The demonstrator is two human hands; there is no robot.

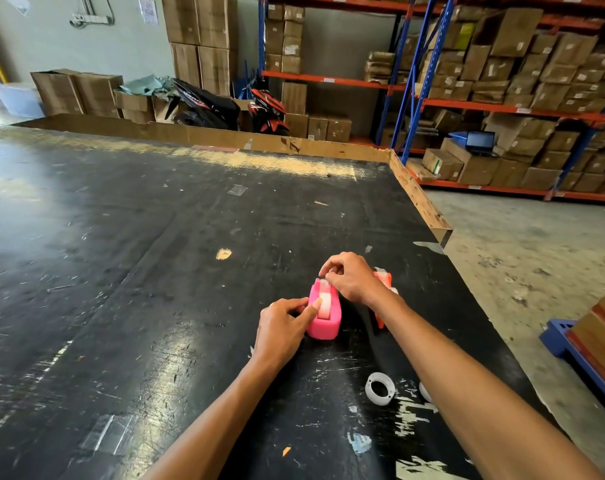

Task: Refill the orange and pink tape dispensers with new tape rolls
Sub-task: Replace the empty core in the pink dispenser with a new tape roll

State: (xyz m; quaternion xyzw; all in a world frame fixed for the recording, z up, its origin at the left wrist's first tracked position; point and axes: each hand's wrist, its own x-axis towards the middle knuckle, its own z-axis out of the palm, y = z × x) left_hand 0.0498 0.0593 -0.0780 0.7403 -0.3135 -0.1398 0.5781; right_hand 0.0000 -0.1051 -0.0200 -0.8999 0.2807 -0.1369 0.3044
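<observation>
The pink tape dispenser [323, 325] stands on the black table with a whitish tape roll [324, 305] seated in it. My left hand [283, 329] holds the dispenser's left side, its thumb pressed on the roll. My right hand [351, 277] is over the dispenser's far end, fingertips pinched on the tape end there. The orange tape dispenser [384, 282] stands just right of the pink one, mostly hidden behind my right hand and wrist. An empty white tape core [380, 388] lies near me on the table. A second white ring [425, 392] peeks out beside my right forearm.
The black table [155, 271] is scratched, with cardboard edging along its far and right sides. To the right are a concrete floor and a blue pallet [571, 344] carrying boxes. Shelving racks full of cartons, and parked motorbikes [225, 105], stand beyond the table.
</observation>
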